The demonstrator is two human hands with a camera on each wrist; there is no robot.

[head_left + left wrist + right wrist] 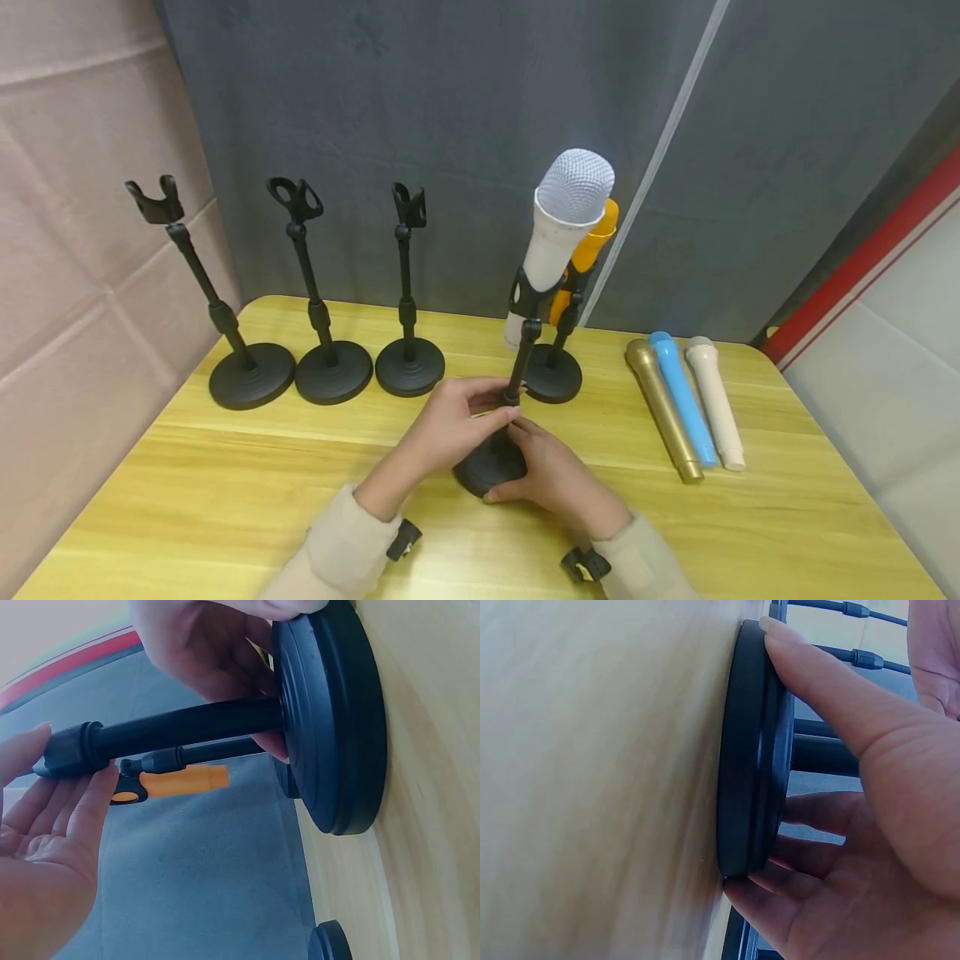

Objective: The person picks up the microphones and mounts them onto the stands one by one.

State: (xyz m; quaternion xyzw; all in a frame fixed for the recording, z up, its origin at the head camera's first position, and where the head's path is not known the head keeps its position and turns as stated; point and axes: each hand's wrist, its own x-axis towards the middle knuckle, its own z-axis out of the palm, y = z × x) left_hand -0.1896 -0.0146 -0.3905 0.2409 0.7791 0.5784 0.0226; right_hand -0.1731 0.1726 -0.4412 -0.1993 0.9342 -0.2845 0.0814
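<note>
A white microphone (549, 252) with a silver mesh head sits tilted in the clip of a black tabletop microphone stand (491, 462). My left hand (450, 427) pinches the stand's collar (71, 748) between thumb and fingers, partway up the pole. Lower down, my right hand (561, 477) grips the round base (754, 757), its thumb on the near edge and the fingers round the far side. In the right wrist view the base stands on the wooden table (592, 780). Close behind, a second stand (553, 375) carries a yellow-orange microphone (600, 229), partly hidden by the white one.
Three black stands with bare clips line the back left: a left one (251, 375), a middle one (333, 372) and a right one (409, 367). At right lie a gold microphone (666, 412), a blue one (684, 400) and a cream one (716, 404). A grey panel (337, 100) rises behind the table.
</note>
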